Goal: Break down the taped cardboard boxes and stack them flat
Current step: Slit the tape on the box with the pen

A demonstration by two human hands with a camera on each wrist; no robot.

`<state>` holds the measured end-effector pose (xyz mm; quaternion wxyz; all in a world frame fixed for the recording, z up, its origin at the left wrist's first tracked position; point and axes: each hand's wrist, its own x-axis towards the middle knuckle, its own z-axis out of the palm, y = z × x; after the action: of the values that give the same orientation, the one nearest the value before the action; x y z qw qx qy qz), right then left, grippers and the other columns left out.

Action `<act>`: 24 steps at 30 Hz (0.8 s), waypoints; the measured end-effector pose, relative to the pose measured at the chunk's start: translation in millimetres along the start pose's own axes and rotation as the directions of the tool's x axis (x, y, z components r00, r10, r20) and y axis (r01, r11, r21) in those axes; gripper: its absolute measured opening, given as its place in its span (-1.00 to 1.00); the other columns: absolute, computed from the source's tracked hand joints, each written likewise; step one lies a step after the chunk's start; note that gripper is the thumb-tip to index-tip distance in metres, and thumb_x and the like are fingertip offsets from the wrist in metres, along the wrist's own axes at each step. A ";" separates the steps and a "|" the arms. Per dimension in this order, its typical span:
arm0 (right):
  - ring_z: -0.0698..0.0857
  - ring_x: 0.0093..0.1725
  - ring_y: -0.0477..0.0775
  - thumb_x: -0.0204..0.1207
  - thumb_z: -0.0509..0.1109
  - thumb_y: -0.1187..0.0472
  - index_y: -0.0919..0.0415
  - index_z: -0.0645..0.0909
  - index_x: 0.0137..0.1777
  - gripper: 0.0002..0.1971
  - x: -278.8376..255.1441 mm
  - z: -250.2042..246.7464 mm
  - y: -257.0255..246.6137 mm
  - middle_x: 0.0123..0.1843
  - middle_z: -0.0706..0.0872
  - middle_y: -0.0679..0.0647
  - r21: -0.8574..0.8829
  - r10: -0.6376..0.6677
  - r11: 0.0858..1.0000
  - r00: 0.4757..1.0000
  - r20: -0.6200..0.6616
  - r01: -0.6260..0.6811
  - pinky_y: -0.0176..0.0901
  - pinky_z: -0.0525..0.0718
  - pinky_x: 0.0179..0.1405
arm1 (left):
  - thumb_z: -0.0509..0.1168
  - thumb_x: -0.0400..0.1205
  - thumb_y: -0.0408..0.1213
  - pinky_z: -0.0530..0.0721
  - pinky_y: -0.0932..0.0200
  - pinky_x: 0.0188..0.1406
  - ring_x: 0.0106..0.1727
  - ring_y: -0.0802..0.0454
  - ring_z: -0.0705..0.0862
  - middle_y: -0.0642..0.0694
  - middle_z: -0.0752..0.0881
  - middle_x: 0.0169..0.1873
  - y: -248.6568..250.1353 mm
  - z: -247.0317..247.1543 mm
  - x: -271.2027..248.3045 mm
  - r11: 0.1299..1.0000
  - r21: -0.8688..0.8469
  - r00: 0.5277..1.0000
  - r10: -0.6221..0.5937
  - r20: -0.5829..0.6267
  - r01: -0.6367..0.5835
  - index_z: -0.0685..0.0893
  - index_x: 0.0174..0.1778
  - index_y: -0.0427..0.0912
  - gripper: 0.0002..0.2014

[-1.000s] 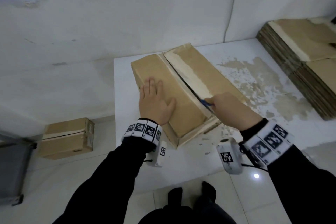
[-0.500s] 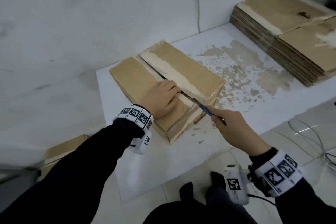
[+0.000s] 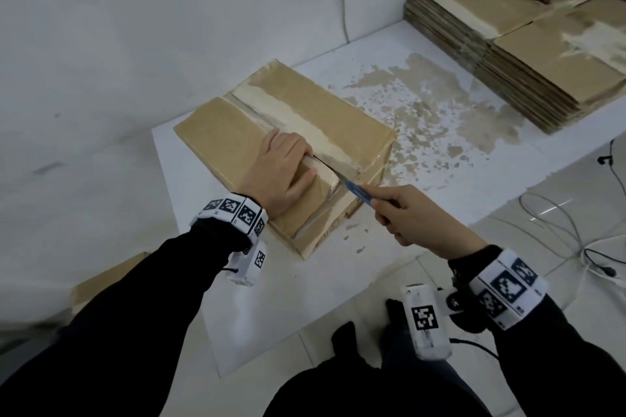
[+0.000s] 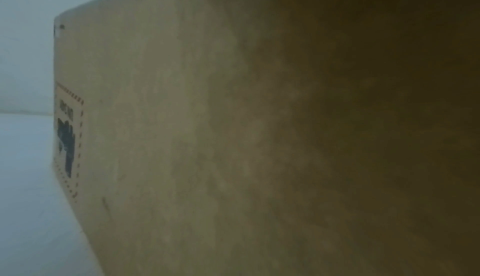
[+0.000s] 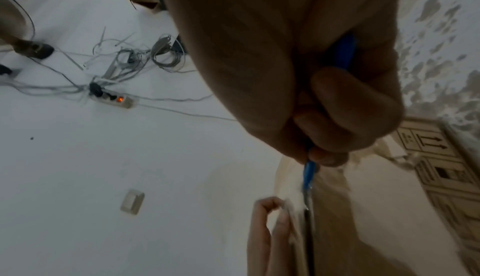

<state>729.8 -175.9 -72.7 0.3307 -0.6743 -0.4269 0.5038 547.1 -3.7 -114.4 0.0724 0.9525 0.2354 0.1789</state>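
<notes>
A taped cardboard box (image 3: 216, 132) lies on the white table (image 3: 189, 264), its top seam slit along the near half. My left hand (image 3: 288, 166) lies on the left flap with its fingers curled over the flap's cut edge. My right hand (image 3: 403, 213) grips a blue utility knife (image 3: 359, 191), whose blade tip sits in the seam at the box's near end. In the right wrist view the knife (image 5: 309, 174) points into the seam beside the left hand's fingers (image 5: 267, 215). The left wrist view shows only the box's side (image 4: 182, 137) close up.
Two stacks of flattened cardboard (image 3: 528, 54) stand at the table's far right. Torn paper patches (image 3: 437, 105) mark the tabletop between box and stacks. Another box (image 3: 101, 281) sits on the floor at left. Cables (image 3: 576, 240) and a power strip (image 5: 114, 100) lie on the floor at right.
My left hand has gone from lying flat on the left flap to hooking its fingers over the cut edge. The right hand has drawn the knife back toward me along the seam.
</notes>
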 end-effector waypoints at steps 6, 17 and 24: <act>0.32 -0.57 -0.12 0.72 0.11 0.22 -0.06 0.54 0.43 -0.63 2.0 -7.7 -11.3 -0.41 0.49 0.03 -0.207 -0.036 0.977 0.996 0.087 0.053 -0.27 0.35 -0.60 | 0.01 0.66 -0.04 0.26 0.04 0.30 0.09 -0.11 0.51 -0.14 0.58 -0.03 2.8 -4.7 -1.2 1.000 -0.003 0.997 -0.011 -0.083 0.010 0.54 0.03 -0.24 -0.65; 0.37 -0.62 -0.13 0.67 0.23 0.20 -0.22 0.54 0.37 -0.64 -6.1 -39.6 6.2 -0.49 0.62 -0.11 -0.431 -0.255 0.879 0.965 -0.068 0.202 -0.40 0.29 -0.61 | 0.12 0.67 0.03 0.59 -0.01 0.01 0.01 -0.13 0.59 -0.19 0.64 0.04 9.9 -4.0 -3.5 0.990 0.023 0.985 -0.143 0.101 0.141 0.59 0.23 -0.24 -0.58; 0.53 -0.29 0.17 0.68 0.19 0.24 -0.35 0.37 0.45 -0.52 15.4 -28.5 20.7 -0.23 0.56 0.18 -0.608 -0.361 0.716 0.927 0.098 0.343 0.04 0.54 -0.28 | 0.21 0.65 0.13 0.54 0.06 -0.05 -0.19 -0.11 0.63 -0.20 0.69 -0.25 25.5 -11.8 45.7 0.405 -0.340 0.522 -0.743 0.418 0.849 0.75 -0.04 -0.42 -0.43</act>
<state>764.2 -170.9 -89.1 0.1886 -0.6578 -0.6829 0.2556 591.3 -3.8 -83.9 0.4191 0.6791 0.5973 0.0802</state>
